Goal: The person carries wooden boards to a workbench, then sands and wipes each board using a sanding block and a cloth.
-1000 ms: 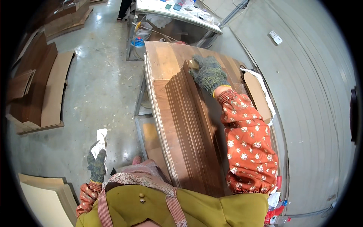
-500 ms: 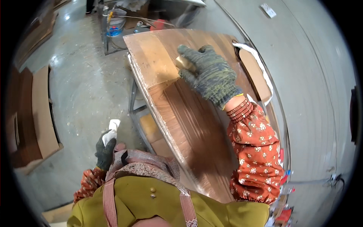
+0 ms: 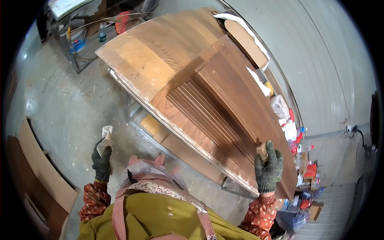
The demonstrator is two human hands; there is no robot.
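Note:
My right hand [image 3: 270,168], in a grey-green knit glove, is closed around a small tan block [image 3: 262,152] at the near right end of a brown wooden panel [image 3: 236,96]. The panel has a raised flat part and long parallel grooves [image 3: 208,116] along its left side. It lies on a wood-topped workbench [image 3: 140,60]. My left hand [image 3: 102,162], gloved alike, hangs low beside the bench, shut on a crumpled white cloth [image 3: 105,138].
Brown boards [image 3: 44,172] lean at the left. At the far left stands a metal-framed table [image 3: 74,60] with a bottle [image 3: 102,33] and a red object [image 3: 122,22]. A cardboard-coloured oval piece [image 3: 246,44] and wrapped items [image 3: 279,107] line the bench's right edge.
My right hand with the tan block has come from the panel's far part back to its near right end. My view has shifted, showing more of the panel. My left hand still grips the cloth.

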